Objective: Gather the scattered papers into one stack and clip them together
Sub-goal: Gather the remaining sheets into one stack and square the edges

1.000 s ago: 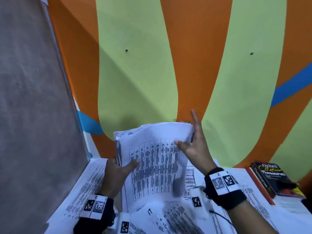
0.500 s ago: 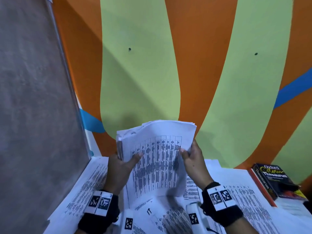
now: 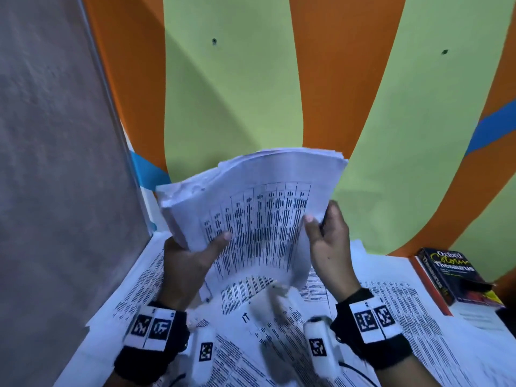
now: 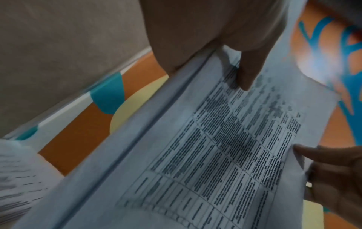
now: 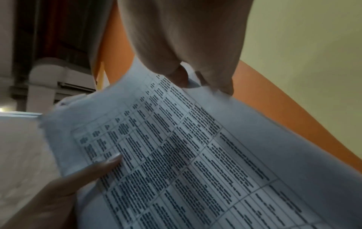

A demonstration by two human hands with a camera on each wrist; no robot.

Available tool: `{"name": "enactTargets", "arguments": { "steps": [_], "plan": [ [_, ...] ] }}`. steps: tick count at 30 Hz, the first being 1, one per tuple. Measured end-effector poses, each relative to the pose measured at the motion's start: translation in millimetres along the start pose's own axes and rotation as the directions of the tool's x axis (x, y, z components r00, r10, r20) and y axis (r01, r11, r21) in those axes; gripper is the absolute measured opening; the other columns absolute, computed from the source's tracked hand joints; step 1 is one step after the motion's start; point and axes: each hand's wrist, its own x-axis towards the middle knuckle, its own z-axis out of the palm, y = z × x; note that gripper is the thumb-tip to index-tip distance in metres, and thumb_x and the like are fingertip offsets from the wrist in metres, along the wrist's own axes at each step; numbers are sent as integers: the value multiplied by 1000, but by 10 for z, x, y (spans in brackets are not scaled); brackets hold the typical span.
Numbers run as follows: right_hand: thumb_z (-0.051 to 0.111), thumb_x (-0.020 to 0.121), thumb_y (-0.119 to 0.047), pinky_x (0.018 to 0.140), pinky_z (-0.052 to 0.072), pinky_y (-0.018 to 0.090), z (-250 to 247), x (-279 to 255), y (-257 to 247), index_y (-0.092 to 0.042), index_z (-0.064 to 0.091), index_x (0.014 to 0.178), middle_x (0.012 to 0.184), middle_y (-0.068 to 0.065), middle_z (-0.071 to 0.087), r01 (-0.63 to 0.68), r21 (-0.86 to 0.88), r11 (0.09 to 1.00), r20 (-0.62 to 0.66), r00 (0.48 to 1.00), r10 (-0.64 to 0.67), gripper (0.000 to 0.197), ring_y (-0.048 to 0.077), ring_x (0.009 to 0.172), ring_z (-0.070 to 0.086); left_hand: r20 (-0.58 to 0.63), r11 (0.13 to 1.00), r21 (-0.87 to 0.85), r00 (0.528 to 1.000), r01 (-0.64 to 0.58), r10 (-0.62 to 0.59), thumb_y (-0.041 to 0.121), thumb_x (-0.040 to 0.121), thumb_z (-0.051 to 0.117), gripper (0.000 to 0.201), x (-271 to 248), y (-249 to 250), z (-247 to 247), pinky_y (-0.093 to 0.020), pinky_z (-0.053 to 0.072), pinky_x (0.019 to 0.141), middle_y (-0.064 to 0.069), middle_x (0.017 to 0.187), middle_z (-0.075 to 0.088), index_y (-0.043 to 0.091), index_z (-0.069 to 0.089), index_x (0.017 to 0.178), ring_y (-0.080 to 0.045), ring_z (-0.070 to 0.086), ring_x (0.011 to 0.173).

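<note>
We hold a thick stack of papers (image 3: 259, 208) upright above the desk, its top sheet a printed table that faces us and bows outward. Our left hand (image 3: 187, 263) grips the stack's lower left edge, thumb (image 3: 220, 238) laid across the printed face and the other fingers hidden behind the sheets. Our right hand (image 3: 329, 247) clamps the right edge, thumb (image 3: 308, 222) on the front and fingers curled round the back. The sheets are not squared: their upper edges fan out unevenly at the top left corner.

Beneath the stack, loose printed sheets (image 3: 391, 308) cover the desk, overlapping at different angles from the left edge across to the right. A black Oxford thesaurus (image 3: 449, 275) lies at the far right, resting on the sheets and on an orange-edged book or folder under it; something dark lies across its near end, but we cannot tell what it is. Behind rises a wall (image 3: 251, 79) painted in orange and pale green bands with blue stripes, and a grey panel (image 3: 50, 163) closes off the left side.

The raised stack hides the part of the desk directly behind it. The left wrist view shows our thumb (image 4: 248, 74) pressed on the table print; the right wrist view shows the same page close up, slightly blurred.
</note>
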Motion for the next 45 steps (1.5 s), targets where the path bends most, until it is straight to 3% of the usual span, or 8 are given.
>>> {"name": "enactTargets", "arguments": {
  "steps": [5, 8, 14, 19, 26, 30, 39, 45],
  "plan": [
    [46, 97, -10, 68, 43, 16, 50, -126, 346, -10, 35, 131, 92, -9, 58, -206, -304, 930, 148, 954, 259, 36, 3, 79, 56, 39, 963, 184, 977, 199, -209, 51, 66, 80, 48, -71, -259, -100, -27, 39, 56, -1, 49, 50, 15, 51, 56, -14, 44, 40],
    [54, 94, -21, 97, 44, 30, 77, -434, 640, -5, 24, 142, 131, 15, 50, -344, -480, 807, 123, 884, 450, 59, 23, 115, 52, -17, 943, 243, 973, 227, -230, 32, 79, 74, 51, -105, -258, -179, -24, 25, 50, 8, 36, 31, 22, 38, 44, -11, 27, 34],
    [59, 86, -42, 96, 46, 37, 655, -1194, 723, -14, 35, 136, 129, 12, 44, -83, -685, 723, 461, 720, 519, 63, 27, 116, 48, -220, 951, 308, 974, 22, 49, 14, 87, 68, 34, -42, -82, -506, -15, 26, 43, -6, 48, 45, 10, 53, 57, -9, 32, 44],
    [73, 66, -55, 95, 43, 52, 979, -1431, 952, -9, 28, 132, 127, 14, 42, 144, -863, 484, 458, 628, 629, 92, 34, 119, 43, -406, 953, 302, 908, 25, 105, 26, 87, 69, 18, -38, 34, -850, -21, 40, 56, -4, 78, 60, 12, 61, 78, 6, 54, 53],
    [56, 82, -27, 75, 54, 34, 866, -1351, 935, -15, 52, 85, 93, 8, 65, 102, -775, 624, 514, 676, 529, 13, 25, 83, 64, -542, 942, 327, 830, 68, 129, 30, 86, 70, 19, -122, 57, -1131, -28, 45, 69, -5, 86, 66, 11, 66, 84, 2, 57, 66],
    [69, 77, -27, 60, 39, 28, 335, -921, 896, -16, 47, 59, 76, 10, 64, -56, -798, 600, 378, 729, 570, 31, 22, 76, 63, -561, 955, 295, 815, 29, 148, 27, 87, 68, 28, -146, 115, -1160, -22, 45, 70, -4, 97, 66, 0, 69, 96, 5, 57, 76],
    [62, 76, -18, 52, 44, 15, -723, -839, 1038, -9, 66, 61, 66, 3, 68, -197, -881, 431, 247, 586, 772, 18, 15, 66, 66, -547, 960, 278, 825, 21, 140, 24, 89, 66, 22, -102, 142, -1056, -4, 36, 53, -3, 91, 61, 2, 67, 90, 26, 48, 54],
    [60, 80, -12, 61, 46, 27, -685, -1122, 1115, -14, 47, 85, 83, 7, 59, -223, -875, 429, 166, 695, 700, 14, 24, 72, 55, -498, 959, 284, 854, -5, 152, 23, 89, 66, 27, -92, 85, -868, -4, 39, 57, -4, 96, 62, -3, 68, 96, 28, 49, 59]
  ]
}}
